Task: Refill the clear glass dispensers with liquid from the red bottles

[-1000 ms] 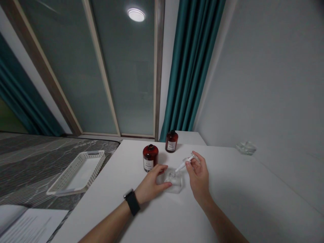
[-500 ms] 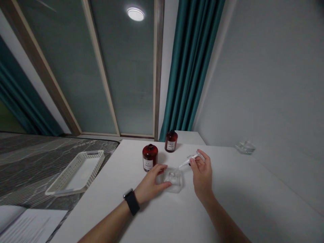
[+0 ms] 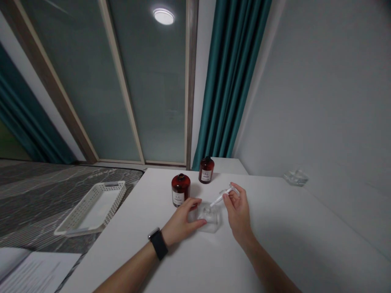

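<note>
With thumb and fingers curved around its left side, my left hand [image 3: 183, 219] holds a clear faceted glass bottle [image 3: 212, 226] on the white table. A black-banded watch [image 3: 158, 243] is on that wrist. My right hand [image 3: 238, 209] pinches a slim clear syringe [image 3: 218, 198], slanted down to the left. Its tip is at the bottle's small neck; whether it has entered the opening I cannot tell. Just behind my left hand stands a brown glass bottle [image 3: 181, 189] with a white label. A smaller brown bottle [image 3: 206, 170] stands farther back.
Against the wall on the right sits a clear glass piece [image 3: 295, 178] on the table [image 3: 275, 244]. Beyond the table's left edge lie a white perforated basket [image 3: 69, 228] and an open book [image 3: 39, 268]. A teal curtain [image 3: 232, 81] hangs behind.
My right hand has moved left with the syringe, bringing its tip from beside the clear bottle to the neck. My left hand stays in place on the bottle.
</note>
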Motion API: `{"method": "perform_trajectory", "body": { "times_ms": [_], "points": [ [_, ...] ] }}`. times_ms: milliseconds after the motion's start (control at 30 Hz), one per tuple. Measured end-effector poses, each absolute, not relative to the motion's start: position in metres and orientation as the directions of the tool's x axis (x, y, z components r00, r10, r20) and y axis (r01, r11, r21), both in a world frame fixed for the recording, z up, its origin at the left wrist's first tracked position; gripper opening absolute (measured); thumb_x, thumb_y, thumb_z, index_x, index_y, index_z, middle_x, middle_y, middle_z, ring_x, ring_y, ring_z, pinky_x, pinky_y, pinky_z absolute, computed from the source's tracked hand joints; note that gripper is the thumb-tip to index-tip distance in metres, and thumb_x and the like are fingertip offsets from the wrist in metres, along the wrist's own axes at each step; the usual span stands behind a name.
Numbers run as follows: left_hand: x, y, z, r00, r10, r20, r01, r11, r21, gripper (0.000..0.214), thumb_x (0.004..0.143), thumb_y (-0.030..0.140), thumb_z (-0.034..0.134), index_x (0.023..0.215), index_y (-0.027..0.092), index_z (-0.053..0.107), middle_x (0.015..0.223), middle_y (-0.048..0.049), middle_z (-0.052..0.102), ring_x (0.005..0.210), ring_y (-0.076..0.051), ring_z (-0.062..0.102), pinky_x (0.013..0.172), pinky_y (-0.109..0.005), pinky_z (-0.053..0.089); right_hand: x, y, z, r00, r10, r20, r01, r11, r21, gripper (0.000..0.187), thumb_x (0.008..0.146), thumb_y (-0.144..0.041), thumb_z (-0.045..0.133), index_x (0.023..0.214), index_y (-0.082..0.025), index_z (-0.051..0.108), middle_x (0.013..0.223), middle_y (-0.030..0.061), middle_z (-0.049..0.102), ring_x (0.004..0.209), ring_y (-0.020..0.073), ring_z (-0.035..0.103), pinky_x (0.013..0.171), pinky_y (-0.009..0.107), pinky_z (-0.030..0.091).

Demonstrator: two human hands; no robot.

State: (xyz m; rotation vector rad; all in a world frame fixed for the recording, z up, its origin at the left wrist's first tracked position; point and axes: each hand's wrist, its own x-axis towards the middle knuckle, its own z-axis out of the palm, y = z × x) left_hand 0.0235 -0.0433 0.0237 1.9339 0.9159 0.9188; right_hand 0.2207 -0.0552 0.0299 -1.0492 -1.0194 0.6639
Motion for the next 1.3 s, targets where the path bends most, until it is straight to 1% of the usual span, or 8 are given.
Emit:
{"method": "perform_trajectory", "body": {
  "times_ms": [267,433,600,733,867,1000,1200,1300],
  "points": [
    [0.023,-0.042,0.022,0.48,0.837,0.262,0.262,-0.422,0.868,0.045,0.079,0.026,0.072,0.121,0.021,0.057,0.125,-0.0104,0.061,0.119,-0.027,0.058,0.107,-0.049,0.046,0.252,-0.038,0.028,0.438,0.857,0.273,-0.064,0.332,-0.941,0.046,0.075,-0.039,0.073,0.109,-0.024,0.046,0.09,0.0028,0.07,0.083,0.0185,0.066,0.078,0.035,0.05],
    [0.024,-0.041,0.021,0.488,0.83,0.271,0.258,-0.433,0.864,0.044,0.08,0.025,0.07,0.121,0.021,0.057,0.127,-0.0099,0.061,0.121,-0.027,0.058,0.107,-0.048,0.047,0.285,-0.022,0.017,0.448,0.836,0.316,0.09,0.309,-0.947,0.042,0.071,-0.04,0.072,0.102,-0.023,0.048,0.085,0.0005,0.068,0.077,0.0179,0.064,0.073,0.034,0.05],
    [0.023,-0.041,0.02,0.488,0.83,0.269,0.254,-0.43,0.866,0.043,0.081,0.026,0.07,0.122,0.022,0.057,0.128,-0.0099,0.061,0.122,-0.027,0.058,0.107,-0.049,0.047,0.314,-0.011,0.004,0.469,0.81,0.352,0.266,0.25,-0.931,0.025,0.069,-0.04,0.069,0.079,-0.022,0.055,0.063,-0.0065,0.051,0.057,0.0146,0.048,0.057,0.027,0.04],
    [0.023,-0.041,0.022,0.494,0.827,0.267,0.244,-0.427,0.871,0.043,0.081,0.028,0.069,0.121,0.022,0.057,0.126,-0.0103,0.062,0.12,-0.027,0.059,0.107,-0.05,0.047,0.329,-0.004,-0.008,0.461,0.786,0.412,0.415,0.22,-0.883,0.024,0.066,-0.041,0.07,0.066,-0.023,0.054,0.064,-0.0041,0.051,0.064,0.0173,0.048,0.062,0.03,0.041],
    [0.023,-0.042,0.025,0.487,0.832,0.268,0.244,-0.424,0.872,0.043,0.079,0.027,0.07,0.12,0.022,0.058,0.124,-0.0106,0.063,0.119,-0.028,0.06,0.105,-0.05,0.048,0.333,0.001,-0.02,0.428,0.776,0.463,0.515,0.212,-0.831,0.02,0.067,-0.038,0.067,0.076,-0.022,0.059,0.075,-0.0004,0.057,0.074,0.0211,0.054,0.073,0.035,0.045],
    [0.024,-0.042,0.025,0.493,0.827,0.27,0.241,-0.428,0.871,0.043,0.079,0.027,0.069,0.12,0.021,0.057,0.126,-0.0109,0.062,0.12,-0.028,0.059,0.105,-0.05,0.048,0.335,0.003,-0.027,0.39,0.787,0.479,0.578,0.196,-0.792,0.025,0.069,-0.032,0.064,0.091,-0.021,0.063,0.076,-0.0005,0.054,0.075,0.0222,0.055,0.075,0.037,0.047],
    [0.024,-0.041,0.024,0.487,0.832,0.267,0.245,-0.423,0.872,0.042,0.079,0.026,0.07,0.119,0.022,0.058,0.126,-0.0108,0.062,0.12,-0.028,0.059,0.105,-0.051,0.048,0.332,0.004,-0.032,0.307,0.822,0.48,0.639,0.195,-0.744,0.02,0.07,-0.023,0.061,0.09,-0.022,0.065,0.087,0.0046,0.058,0.079,0.0235,0.058,0.077,0.04,0.05],
    [0.024,-0.042,0.024,0.482,0.834,0.269,0.249,-0.425,0.87,0.043,0.079,0.026,0.07,0.119,0.021,0.057,0.126,-0.0109,0.062,0.12,-0.028,0.059,0.105,-0.052,0.049,0.332,0.004,-0.032,0.275,0.838,0.471,0.666,0.187,-0.722,0.02,0.07,-0.021,0.061,0.089,-0.022,0.066,0.085,0.0041,0.06,0.079,0.0237,0.058,0.078,0.04,0.05]
  ]
}}
